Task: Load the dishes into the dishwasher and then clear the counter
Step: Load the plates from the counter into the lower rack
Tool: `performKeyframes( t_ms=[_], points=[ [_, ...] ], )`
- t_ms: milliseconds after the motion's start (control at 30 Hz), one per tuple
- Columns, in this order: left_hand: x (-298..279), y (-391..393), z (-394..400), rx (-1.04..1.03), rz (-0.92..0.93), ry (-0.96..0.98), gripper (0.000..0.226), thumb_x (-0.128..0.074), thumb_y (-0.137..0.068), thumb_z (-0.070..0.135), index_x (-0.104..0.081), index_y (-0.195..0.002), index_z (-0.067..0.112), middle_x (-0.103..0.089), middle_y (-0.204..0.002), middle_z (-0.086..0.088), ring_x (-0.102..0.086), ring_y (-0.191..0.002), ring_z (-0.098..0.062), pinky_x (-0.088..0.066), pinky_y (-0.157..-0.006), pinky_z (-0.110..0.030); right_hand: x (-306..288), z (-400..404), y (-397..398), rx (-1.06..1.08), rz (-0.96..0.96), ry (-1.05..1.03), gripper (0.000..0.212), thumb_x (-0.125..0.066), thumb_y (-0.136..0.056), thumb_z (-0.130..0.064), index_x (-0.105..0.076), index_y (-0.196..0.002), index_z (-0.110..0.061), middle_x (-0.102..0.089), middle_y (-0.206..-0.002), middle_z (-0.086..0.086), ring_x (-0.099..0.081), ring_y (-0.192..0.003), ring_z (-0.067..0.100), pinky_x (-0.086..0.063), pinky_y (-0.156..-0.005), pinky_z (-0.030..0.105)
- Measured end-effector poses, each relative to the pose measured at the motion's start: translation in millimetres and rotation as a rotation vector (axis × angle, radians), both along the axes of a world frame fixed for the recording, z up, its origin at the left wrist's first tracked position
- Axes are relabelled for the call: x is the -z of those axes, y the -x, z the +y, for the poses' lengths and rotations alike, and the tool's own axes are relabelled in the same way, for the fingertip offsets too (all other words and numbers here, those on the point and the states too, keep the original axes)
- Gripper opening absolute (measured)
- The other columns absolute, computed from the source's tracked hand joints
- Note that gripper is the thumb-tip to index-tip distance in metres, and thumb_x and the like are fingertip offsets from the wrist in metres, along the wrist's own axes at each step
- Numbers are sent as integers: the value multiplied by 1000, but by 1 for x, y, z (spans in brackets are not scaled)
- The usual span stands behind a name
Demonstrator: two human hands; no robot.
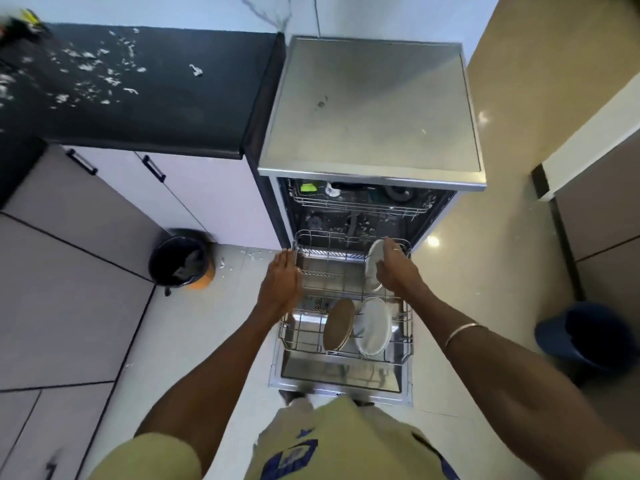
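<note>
**A plate goes into the dishwasher's lower rack**

Seen from above, a person stands at the open dishwasher (372, 109), its door folded down and the lower rack (346, 327) pulled out over it. The right hand (393, 271) grips a white plate (373, 268) by its edge, fingers curled round the rim, holding it on edge at the far right of the rack, apparently so that it can slide down between the wire prongs. The left hand (282, 284) lies flat and open, straight fingers touching the rack's left rim, probably to steady it. Nearer the person, a brown plate (339, 323) and a second white plate (374, 325) already stand on edge side by side in the rack. The upper rack (356, 202) holds a few small items too dim to name.

To the left, the black table (145, 88) is strewn with white scraps, so clearing it seems not yet done. A dark waste bin (181, 258) stands on the floor below.
</note>
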State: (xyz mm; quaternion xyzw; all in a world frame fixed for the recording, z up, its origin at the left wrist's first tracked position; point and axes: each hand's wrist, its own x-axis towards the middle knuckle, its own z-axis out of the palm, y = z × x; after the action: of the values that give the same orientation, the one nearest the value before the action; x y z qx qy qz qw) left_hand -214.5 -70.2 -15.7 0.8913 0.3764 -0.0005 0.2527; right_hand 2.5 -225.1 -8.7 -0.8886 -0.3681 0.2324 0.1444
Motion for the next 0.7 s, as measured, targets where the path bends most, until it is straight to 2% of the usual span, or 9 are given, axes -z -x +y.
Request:
performKeyframes(
  t_ms=[100, 200, 333, 433, 500, 600, 700],
  points=[
    [-16, 15, 16, -27, -1, -34, 55, -30, -105, 24, -20, -152, -1, -21, -159, -19, -17, -149, -31, -16, -123, -40, -18, 24, 7, -33, 1, 25, 63, -43, -102, -25, -15, -153, -1, -27, -157, 21, -35, -140, 39, -37, -110, 49],
    [-31, 32, 35, -62, -39, -85, 54, -30, -105, 23, -19, -152, -2, -20, -159, -20, -16, -149, -32, -13, -123, -40, -26, 50, 22, -89, -24, 17, 64, -43, -101, -29, -16, -153, -2, -27, -158, 20, -33, -142, 36, -37, -109, 52],
    [-39, 71, 67, -108, -45, -110, 53, -30, -105, 21, -22, -150, -6, -25, -157, -24, -21, -147, -36, -15, -122, -40, -36, 92, 60, -160, -8, 7, 64, -42, -100, -23, -16, -152, 2, -25, -157, 23, -29, -143, 37, -33, -112, 46],
    [-47, 111, 97, -134, -41, -104, 56, -25, -104, 26, -20, -150, -5, -24, -157, -23, -21, -147, -35, -15, -122, -41, -43, 133, 94, -155, -2, -28, 64, -44, -100, -23, -17, -152, 1, -25, -157, 21, -31, -142, 37, -33, -111, 47],
    [-53, 141, 119, -135, -35, -134, 55, -29, -105, 24, -20, -151, -4, -23, -158, -22, -20, -148, -34, -15, -122, -40, -44, 164, 119, -173, -16, -40, 64, -45, -99, -23, -19, -151, 2, -25, -158, 21, -30, -143, 37, -32, -113, 47],
    [-65, 188, 158, -200, -65, -117, 54, -30, -103, 27, -25, -151, 3, -25, -159, -14, -23, -147, -29, -21, -121, -43, -46, 217, 159, -160, 12, -88, 58, -46, -95, -21, -28, -145, 2, -36, -150, 24, -40, -135, 39, -38, -108, 47],
    [-73, 237, 201, -174, -49, -179, 56, -26, -100, 25, -39, -140, -11, -41, -147, -28, -40, -137, -40, -31, -116, -46, -57, 268, 203, -160, 12, -151, 50, -47, -95, -22, -33, -139, -2, -43, -141, 22, -49, -123, 40, -45, -98, 49]
  ],
)
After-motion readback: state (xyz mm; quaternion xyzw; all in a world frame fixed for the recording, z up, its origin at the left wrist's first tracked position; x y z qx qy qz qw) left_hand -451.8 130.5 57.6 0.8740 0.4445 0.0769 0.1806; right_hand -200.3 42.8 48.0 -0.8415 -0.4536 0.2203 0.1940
